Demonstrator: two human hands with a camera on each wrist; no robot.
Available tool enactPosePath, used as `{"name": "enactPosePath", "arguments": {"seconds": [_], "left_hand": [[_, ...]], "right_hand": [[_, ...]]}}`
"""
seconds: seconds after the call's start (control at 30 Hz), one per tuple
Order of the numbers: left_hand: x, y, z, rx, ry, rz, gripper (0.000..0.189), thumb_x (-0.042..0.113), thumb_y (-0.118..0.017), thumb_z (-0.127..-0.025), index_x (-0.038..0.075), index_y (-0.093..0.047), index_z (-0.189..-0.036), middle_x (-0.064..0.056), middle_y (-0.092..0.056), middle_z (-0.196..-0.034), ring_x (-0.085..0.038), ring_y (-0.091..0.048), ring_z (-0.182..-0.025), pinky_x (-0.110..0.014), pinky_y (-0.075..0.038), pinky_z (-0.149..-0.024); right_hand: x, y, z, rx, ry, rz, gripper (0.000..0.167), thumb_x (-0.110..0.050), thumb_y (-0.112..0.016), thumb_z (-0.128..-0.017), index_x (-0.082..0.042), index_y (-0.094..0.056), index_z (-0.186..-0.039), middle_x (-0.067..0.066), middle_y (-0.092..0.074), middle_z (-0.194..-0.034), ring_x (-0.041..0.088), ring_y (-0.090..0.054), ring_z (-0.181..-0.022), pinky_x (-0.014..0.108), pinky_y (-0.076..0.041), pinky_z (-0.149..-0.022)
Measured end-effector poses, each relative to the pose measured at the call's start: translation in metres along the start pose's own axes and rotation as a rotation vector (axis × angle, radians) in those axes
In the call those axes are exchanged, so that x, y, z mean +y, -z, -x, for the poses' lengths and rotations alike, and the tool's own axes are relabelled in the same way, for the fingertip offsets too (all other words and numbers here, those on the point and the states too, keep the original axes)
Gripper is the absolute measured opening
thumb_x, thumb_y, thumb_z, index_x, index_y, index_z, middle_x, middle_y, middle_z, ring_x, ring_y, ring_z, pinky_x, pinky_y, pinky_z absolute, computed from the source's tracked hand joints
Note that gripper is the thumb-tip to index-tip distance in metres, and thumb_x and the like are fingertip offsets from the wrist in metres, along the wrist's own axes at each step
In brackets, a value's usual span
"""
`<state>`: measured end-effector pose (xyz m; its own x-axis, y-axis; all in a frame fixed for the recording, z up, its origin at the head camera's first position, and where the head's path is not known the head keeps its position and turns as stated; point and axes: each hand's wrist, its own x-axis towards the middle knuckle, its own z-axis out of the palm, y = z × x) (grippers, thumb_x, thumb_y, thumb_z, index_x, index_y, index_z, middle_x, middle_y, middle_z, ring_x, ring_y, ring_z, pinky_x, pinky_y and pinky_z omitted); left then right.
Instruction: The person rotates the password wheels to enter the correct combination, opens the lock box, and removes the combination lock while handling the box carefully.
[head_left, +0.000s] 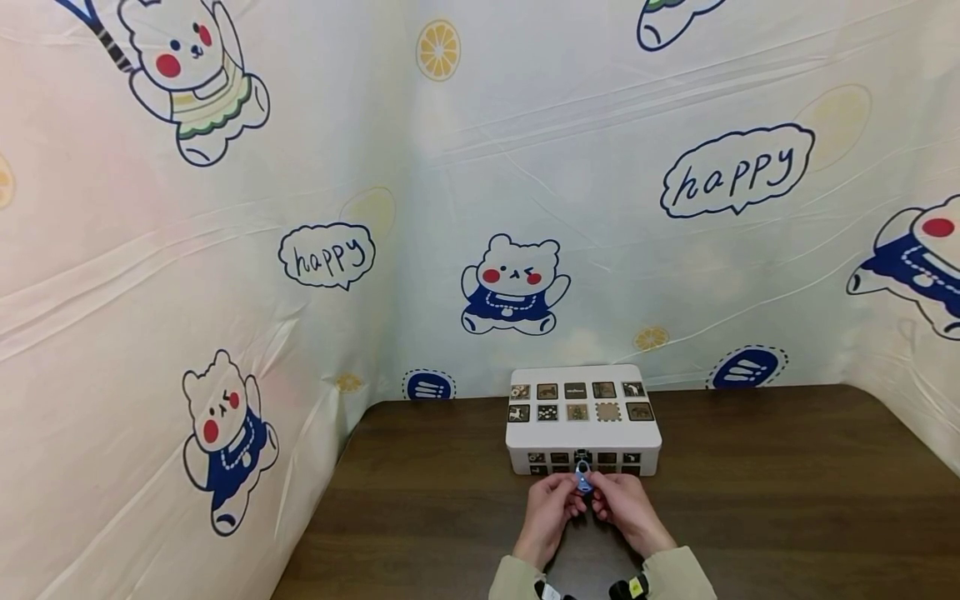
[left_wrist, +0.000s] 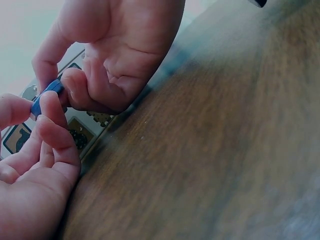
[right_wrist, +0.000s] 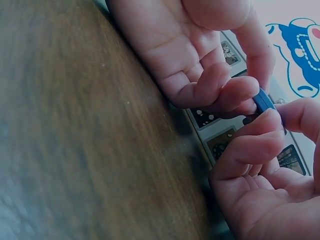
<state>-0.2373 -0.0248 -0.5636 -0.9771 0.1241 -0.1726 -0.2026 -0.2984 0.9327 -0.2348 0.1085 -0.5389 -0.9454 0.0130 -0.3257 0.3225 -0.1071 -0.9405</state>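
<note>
A small blue padlock [head_left: 584, 481] with a metal shackle is at the front latch [head_left: 582, 456] of a white box [head_left: 583, 435]. My left hand [head_left: 550, 510] pinches the padlock's left side between thumb and finger. From the other side, my right hand [head_left: 628, 507] pinches it as well. In the left wrist view the blue body [left_wrist: 49, 95] shows edge-on between the fingertips of both hands. The right wrist view has the same padlock [right_wrist: 264, 101] between the fingers. Whether the shackle passes through the latch cannot be made out.
The box has square animal and pattern pictures on its lid and front. It stands on a dark brown wooden table [head_left: 420, 500], near the back edge. A pale curtain [head_left: 480, 183] printed with bears and "happy" bubbles hangs behind and at the sides.
</note>
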Motion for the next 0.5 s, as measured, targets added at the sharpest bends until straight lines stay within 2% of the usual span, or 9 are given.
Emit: {"name": "enactPosePath", "arguments": {"seconds": [0.5], "left_hand": [[-0.0006, 0.0006, -0.0005, -0.009, -0.012, 0.002, 0.016, 0.01, -0.059, -0.09, -0.004, -0.063, -0.098, 0.001, -0.06, -0.073, -0.006, -0.055, -0.057, -0.018, -0.045, -0.054]], "right_hand": [[-0.0011, -0.0007, 0.0015, 0.012, 0.003, 0.002, 0.018, -0.012, -0.055, -0.091, 0.002, -0.063, -0.082, 0.0, -0.051, -0.061, 0.008, -0.045, -0.055, 0.02, -0.042, -0.049]]}}
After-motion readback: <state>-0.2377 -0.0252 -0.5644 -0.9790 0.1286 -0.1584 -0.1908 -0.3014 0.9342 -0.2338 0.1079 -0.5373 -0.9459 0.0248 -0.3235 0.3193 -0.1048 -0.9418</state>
